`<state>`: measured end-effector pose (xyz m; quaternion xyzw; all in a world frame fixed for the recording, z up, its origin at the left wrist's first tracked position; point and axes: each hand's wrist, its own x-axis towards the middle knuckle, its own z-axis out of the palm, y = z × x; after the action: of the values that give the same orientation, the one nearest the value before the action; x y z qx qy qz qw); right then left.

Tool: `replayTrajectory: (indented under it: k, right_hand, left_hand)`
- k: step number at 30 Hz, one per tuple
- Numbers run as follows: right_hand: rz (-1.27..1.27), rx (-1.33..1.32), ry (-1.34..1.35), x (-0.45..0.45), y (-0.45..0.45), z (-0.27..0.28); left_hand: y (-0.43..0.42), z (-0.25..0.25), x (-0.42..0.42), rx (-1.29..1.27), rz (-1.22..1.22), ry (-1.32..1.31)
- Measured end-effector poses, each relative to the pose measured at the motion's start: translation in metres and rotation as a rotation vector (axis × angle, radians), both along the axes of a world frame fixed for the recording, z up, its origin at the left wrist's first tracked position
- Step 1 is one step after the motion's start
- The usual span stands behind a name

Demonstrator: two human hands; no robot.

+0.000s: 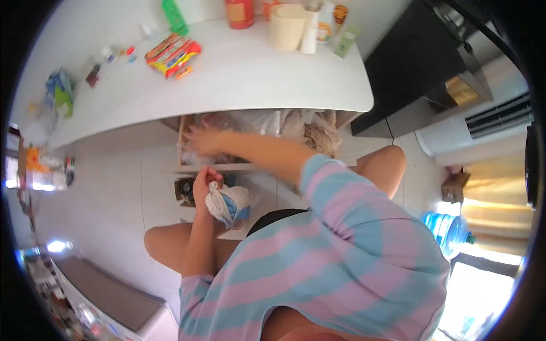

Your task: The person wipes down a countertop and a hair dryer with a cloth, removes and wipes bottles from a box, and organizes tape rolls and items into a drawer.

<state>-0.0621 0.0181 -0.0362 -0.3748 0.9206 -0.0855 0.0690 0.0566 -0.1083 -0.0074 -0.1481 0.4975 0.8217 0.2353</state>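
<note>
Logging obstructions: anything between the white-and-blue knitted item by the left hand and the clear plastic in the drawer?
Yes: the drawer front panel runs between the knitted item and the clear plastic, and the right forearm crosses over it in this view.

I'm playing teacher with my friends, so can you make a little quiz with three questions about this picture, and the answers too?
1. True or false: the right hand is reaching over the open drawer.

2. Pick one: the left hand holds a soft bundle. Which colours does it show?
A) red and black
B) white and blue
C) green and yellow

3. Fill in the gap: on the white tabletop, a shiny red-and-yellow ____ lies to the left of the tall cream container.

Key:
1. True
2. B
3. packet
</note>
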Motion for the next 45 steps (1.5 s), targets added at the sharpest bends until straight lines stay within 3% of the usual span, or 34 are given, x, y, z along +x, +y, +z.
replayTrajectory:
  k: [2,5,8,10,11,12,13,16,18,20,22,25,28,31,34,37,39,41,43,45]
  right_hand:
    - [0.03,0.277,0.079,0.01,0.004,-0.017]
    - [0.014,0.186,0.103,0.004,0.001,-0.039]
    - [-0.028,-0.253,0.1,0.03,0.032,0.031]
    - [-0.231,-0.678,0.137,0.084,0.087,0.064]
    - [-0.248,-0.789,0.193,0.105,0.119,0.043]
    - [-0.565,-0.723,-0.066,0.155,0.156,0.067]
    - [-0.786,-0.737,-0.08,0.184,0.184,0.044]
    - [-1.138,-0.431,0.032,0.229,0.243,0.026]
    - [-1.045,-0.387,-0.08,0.209,0.256,0.029]
    - [-1.026,-0.276,-0.263,0.165,0.265,-0.023]
    - [-0.954,-0.321,-0.707,0.144,0.255,-0.009]
    - [-0.765,-0.177,-0.872,0.141,0.235,0.027]
    - [-0.667,-0.288,-0.647,0.088,0.248,-0.089]
    - [-0.67,-0.131,-0.464,0.087,0.254,-0.058]
    - [-0.825,-0.242,-0.993,0.103,0.25,-0.002]
    - [-0.646,0.095,-0.604,0.119,0.245,0.041]
    - [-0.608,-0.271,-0.043,0.159,0.243,0.055]
    - [-0.574,-0.468,0.119,0.196,0.238,0.052]
    - [-0.728,-0.135,-0.47,0.225,0.218,0.083]
    - [-0.765,-0.154,0.029,0.243,0.203,0.062]
  left_hand:
    - [-0.003,-0.006,-0.002,-0.046,0.017,-0.011]
    - [-0.012,-0.017,-0.002,-0.043,-0.006,-0.012]
    - [-0.006,-0.009,0.003,-0.203,-0.122,-0.035]
    - [-0.009,-0.012,0.001,-0.205,-0.208,-0.034]
    - [-0.006,-0.012,0.0,-0.204,-0.211,-0.042]
    - [-0.003,-0.014,-0.002,-0.202,-0.211,-0.044]
    - [-0.004,-0.017,-0.003,-0.187,-0.194,-0.054]
    - [-0.006,-0.024,-0.004,-0.103,-0.174,-0.084]
    - [-0.002,-0.022,-0.004,-0.097,-0.161,-0.116]
    - [0.005,-0.012,-0.002,-0.108,-0.145,-0.086]
    - [0.008,-0.015,-0.002,-0.125,-0.125,-0.073]
    - [0.015,-0.012,0.003,-0.154,-0.081,-0.028]
    - [0.018,-0.01,0.005,-0.118,-0.102,-0.011]
    - [0.024,-0.008,0.0,-0.153,-0.098,-0.066]
    - [0.016,-0.012,-0.001,-0.108,-0.093,-0.103]
    - [0.008,-0.015,-0.003,-0.145,-0.125,-0.032]
    - [0.008,-0.005,-0.002,-0.17,-0.125,-0.016]
    - [0.004,-0.009,-0.008,-0.065,-0.144,-0.045]
    - [0.011,-0.006,-0.005,-0.062,-0.114,-0.07]
    - [0.013,-0.007,-0.004,-0.017,-0.085,-0.106]
